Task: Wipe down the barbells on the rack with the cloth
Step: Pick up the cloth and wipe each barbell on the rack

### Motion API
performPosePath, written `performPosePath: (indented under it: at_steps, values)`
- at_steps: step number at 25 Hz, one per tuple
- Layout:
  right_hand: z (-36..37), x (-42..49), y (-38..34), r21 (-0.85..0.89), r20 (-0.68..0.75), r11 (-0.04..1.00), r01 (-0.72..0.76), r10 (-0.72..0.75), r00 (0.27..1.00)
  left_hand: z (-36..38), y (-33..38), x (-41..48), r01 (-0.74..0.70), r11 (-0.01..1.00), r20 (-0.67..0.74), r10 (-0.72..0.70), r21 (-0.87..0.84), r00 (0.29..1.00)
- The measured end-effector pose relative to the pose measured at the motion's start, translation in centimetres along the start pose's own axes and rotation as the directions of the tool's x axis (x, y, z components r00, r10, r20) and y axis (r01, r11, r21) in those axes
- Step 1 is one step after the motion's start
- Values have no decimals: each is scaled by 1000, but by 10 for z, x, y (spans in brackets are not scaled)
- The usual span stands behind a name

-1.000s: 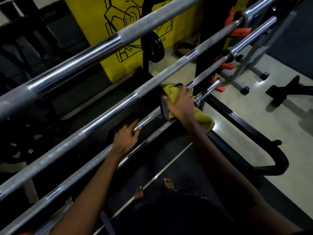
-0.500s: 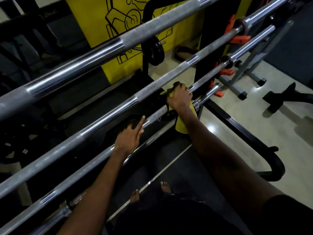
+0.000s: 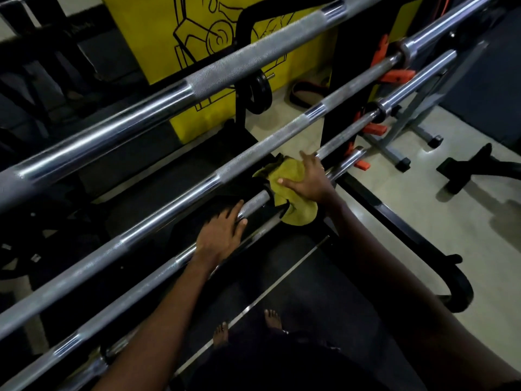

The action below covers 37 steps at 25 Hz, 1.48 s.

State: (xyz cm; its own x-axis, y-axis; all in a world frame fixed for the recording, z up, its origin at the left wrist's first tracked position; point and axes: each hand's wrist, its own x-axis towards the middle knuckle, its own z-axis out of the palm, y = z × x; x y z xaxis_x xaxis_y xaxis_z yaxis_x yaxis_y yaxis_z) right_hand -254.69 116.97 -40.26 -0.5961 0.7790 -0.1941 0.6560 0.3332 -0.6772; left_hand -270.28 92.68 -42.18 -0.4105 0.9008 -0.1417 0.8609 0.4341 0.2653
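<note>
Yellow cloth point(image 3: 284, 190) is pressed onto the third barbell point(image 3: 127, 299) by the right hand point(image 3: 308, 183). The fingers of this hand are spread wide and lie flat on the fabric, so the cloth is held down and not gripped. One part of the cloth is bunched above the bar and another part hangs under it, near the black upright of the rack point(image 3: 358, 46).

The left hand point(image 3: 222, 235) is laid on the same bar, just beside the cloth but apart from it. Its fingers are nearly straight and rest over the steel, and nothing is enclosed by them.

Four bars are seen on the rack, all slanted from lower left to upper right. The top barbell point(image 3: 225, 71) and the second barbell point(image 3: 169, 210) are not touched by either hand. The short end of a fourth bar point(image 3: 349, 159) is seen just beyond the right hand.

Orange hooks point(image 3: 394, 76) are fixed to the upright. A black weight plate point(image 3: 260, 91) is seen behind the bars, in front of a yellow wall panel point(image 3: 152, 38). Two bare feet point(image 3: 273, 320) are placed on the dark floor mat below
</note>
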Motion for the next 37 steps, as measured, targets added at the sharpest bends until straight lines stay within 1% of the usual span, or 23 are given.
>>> performPosePath:
  at_steps: [2, 3, 5, 7, 8, 9, 10, 11, 12, 13, 14, 15, 16, 17, 19, 21, 25, 27, 29, 31, 33, 35, 37]
  values:
    - [14, -2, -15, -68, -116, 998, 9, -17, 993, -1, -3, -3, 2, 1000, 0, -2, -13, 1000]
    - [20, -3, -20, -47, -149, 999, 8, -15, 989, -1, -3, -3, 2, 1000, -2, -2, -16, 1000]
    - [21, -4, -25, 125, -124, 991, -36, 52, 991, -3, -2, -3, 2, 1000, -15, -2, -21, 1000]
    - [10, -3, -25, 393, -45, 914, -105, 133, 990, -2, -2, -3, -9, 999, -14, 8, -31, 1000]
    - [3, -2, -22, 468, -54, 876, -117, 161, 986, -2, -3, -3, -17, 999, -9, 16, -34, 1000]
    - [-7, -4, -23, 469, -127, 878, -90, 168, 977, -1, -5, -3, -22, 999, -5, 22, -33, 1000]
    - [-18, -5, -23, 356, -272, 933, -46, 151, 950, 0, -6, -3, -25, 999, -6, 24, -29, 1000]
    - [-27, -5, -21, 175, -417, 984, -20, 92, 904, 1, -6, -2, -23, 999, -15, 23, -25, 1000]
    - [-33, -7, -21, -21, -500, 999, -27, 13, 866, 2, -6, -2, -18, 1000, -26, 18, -23, 1000]
    - [-30, -9, -21, -201, -498, 979, -41, -66, 864, 3, -5, -1, -16, 1000, -36, 16, -20, 999]
    - [-22, -12, -23, -346, -426, 938, -23, -135, 895, 4, -5, -2, -20, 1000, -49, 19, -16, 999]
    - [-5, -16, -25, -423, -322, 906, 31, -182, 929, 5, -4, -2, -25, 1000, -66, 24, -13, 998]
    - [13, -21, -27, -421, -246, 901, 104, -223, 943, 6, -4, -3, -27, 1000, -85, 26, -14, 996]
    - [28, -26, -27, -362, -226, 920, 150, -243, 943, 6, -4, -3, -25, 1000, -96, 24, -14, 995]
    - [35, -31, -22, -185, -250, 964, 189, -232, 940, 5, -4, -4, -11, 1000, -92, 10, -9, 996]
    - [24, -28, -8, -100, -265, 978, 186, -206, 942, 3, -1, -4, 15, 1000, -80, -16, -14, 997]
    - [13, -13, -2, -117, -219, 993, -2, -24, 975, -4, 3, -4, 55, 995, -16, -56, -80, 998]
    - [23, 2, -9, -39, -166, 999, -36, 29, 986, -6, 2, 1, 86, 986, 50, -79, -143, 996]
    - [23, 14, -21, -28, -176, 998, -47, 41, 983, -10, 4, 13, 52, 976, 81, -36, -211, 996]
    - [8, 25, -29, -102, -209, 994, -45, 23, 978, -14, 9, 25, -28, 963, 83, 52, -269, 995]
    - [-15, 44, -28, -153, -197, 982, -111, 79, 977, -15, 14, 32, -87, 960, 85, 114, -267, 990]
    - [-31, 60, -22, -182, -186, 964, -193, 158, 970, -14, 15, 33, -109, 966, 85, 132, -233, 988]
    - [-24, 65, -17, -173, -217, 960, -221, 182, 959, -15, 15, 33, -110, 967, 91, 134, -231, 987]
